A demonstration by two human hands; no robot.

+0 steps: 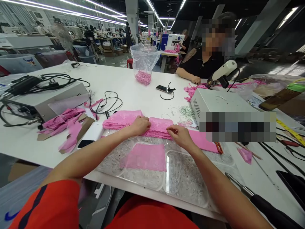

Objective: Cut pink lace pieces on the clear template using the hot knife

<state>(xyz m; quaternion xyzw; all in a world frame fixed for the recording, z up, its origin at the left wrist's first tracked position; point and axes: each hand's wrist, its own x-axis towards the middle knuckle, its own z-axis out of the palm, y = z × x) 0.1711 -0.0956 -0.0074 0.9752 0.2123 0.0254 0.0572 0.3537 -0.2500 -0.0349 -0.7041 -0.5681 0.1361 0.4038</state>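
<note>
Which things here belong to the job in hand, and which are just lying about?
Likely part of the job:
pink fabric pile, with the left hand on it and right hand at its edge
single pink piece nearer you

Apparently just lying about:
dark-screened phone
yellow tape measure
black-handled tool

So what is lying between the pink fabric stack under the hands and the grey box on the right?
In the head view, a tangle of thin, pale green and pinkish loops lies between the pink fabric stack and the grey box.

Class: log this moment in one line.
left hand: on pink stack; right hand: at its right edge; single pink sheet: lying flat
</note>
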